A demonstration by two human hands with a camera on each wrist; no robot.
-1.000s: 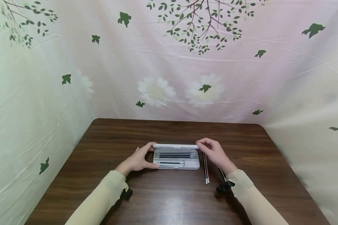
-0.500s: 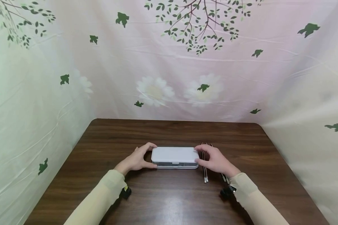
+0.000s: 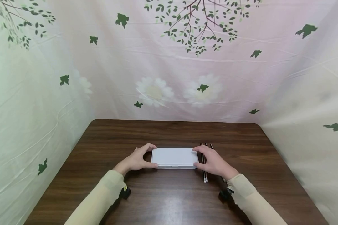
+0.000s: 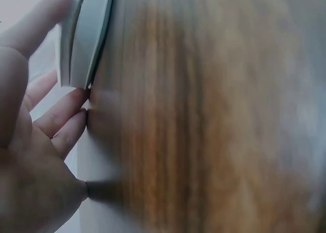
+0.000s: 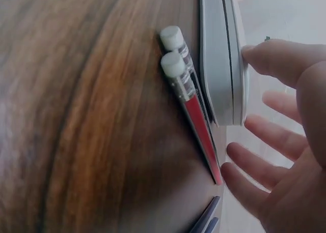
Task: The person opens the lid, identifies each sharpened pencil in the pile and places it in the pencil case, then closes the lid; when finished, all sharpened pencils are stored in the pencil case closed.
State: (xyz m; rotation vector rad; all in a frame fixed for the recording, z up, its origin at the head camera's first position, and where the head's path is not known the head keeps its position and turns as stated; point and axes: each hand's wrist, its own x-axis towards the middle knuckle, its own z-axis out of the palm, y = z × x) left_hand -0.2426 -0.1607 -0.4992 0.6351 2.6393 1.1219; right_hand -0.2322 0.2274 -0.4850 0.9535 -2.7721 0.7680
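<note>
A white pencil case (image 3: 174, 157) lies flat on the table with its lid down; its contents are hidden. My left hand (image 3: 135, 159) holds the case's left end, thumb at the near corner and fingers at the far corner. In the left wrist view the case (image 4: 91, 37) shows a thin seam along its side. My right hand (image 3: 214, 161) holds the right end in the same way. Its thumb touches the lid edge in the right wrist view, with several fingers spread beyond the case end.
Several pencils (image 3: 205, 178) lie on the dark wooden table (image 3: 169, 134) beside the case, partly under my right hand. Two have white erasers, and one is a red pencil (image 5: 201, 123). A patterned curtain (image 3: 169, 62) hangs behind and on both sides.
The case's lid stood raised, showing pencils inside, then swung down toward me and now lies shut. My right hand has moved from the lid's far corner to the case's right end. The left hand stayed.
</note>
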